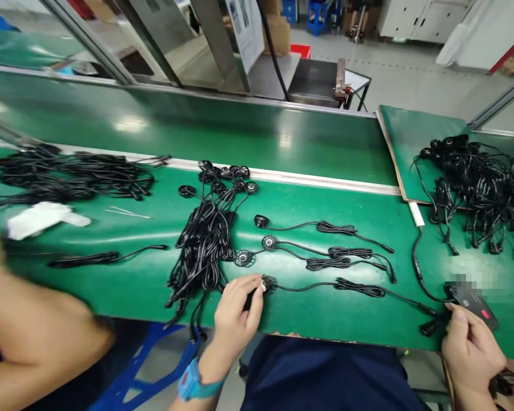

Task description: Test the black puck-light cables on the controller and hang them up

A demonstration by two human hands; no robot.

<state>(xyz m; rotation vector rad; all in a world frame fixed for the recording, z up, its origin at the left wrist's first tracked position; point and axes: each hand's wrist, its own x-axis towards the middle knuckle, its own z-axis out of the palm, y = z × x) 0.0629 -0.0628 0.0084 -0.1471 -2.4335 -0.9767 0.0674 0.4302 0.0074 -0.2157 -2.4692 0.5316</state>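
My left hand pinches the round black head of a wired part at the near edge of the green table. Its thin black cable runs right to a plug near my right hand. My right hand is closed around a small dark handheld device with a red mark. Three more such wired parts lie in a row just beyond, cables bundled to the right.
A tangled bundle of black cables lies left of my left hand. More cable heaps sit at far left and on a green board at right. Another person's arm reaches in at the left near a white cloth. Tweezers lie nearby.
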